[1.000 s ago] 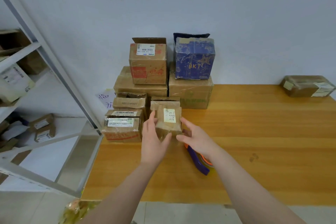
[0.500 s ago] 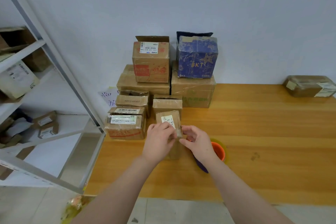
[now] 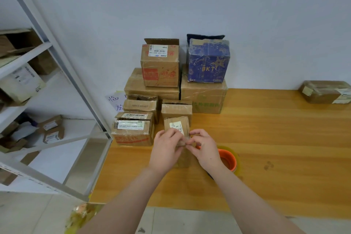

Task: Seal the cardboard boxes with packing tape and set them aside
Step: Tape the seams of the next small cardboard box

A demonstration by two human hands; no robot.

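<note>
As the left hand [image 3: 166,150] grips the box [image 3: 176,125] and the right hand [image 3: 206,151] pinches its edge, sealing seems unfinished. Open-flapped boxes [image 3: 160,62] wait behind

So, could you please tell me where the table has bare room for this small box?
The table is bare on the right, between the tape roll and the far parcel. The left, by the shelf rack, is crowded with stacked boxes.

I am looking at a wooden table [image 3: 275,138] standing against a pale wall [image 3: 228,5]. A grey metal shelf rack [image 3: 79,89] is standing at its left, and a handwritten paper note [image 3: 115,100] is showing between them.
</note>
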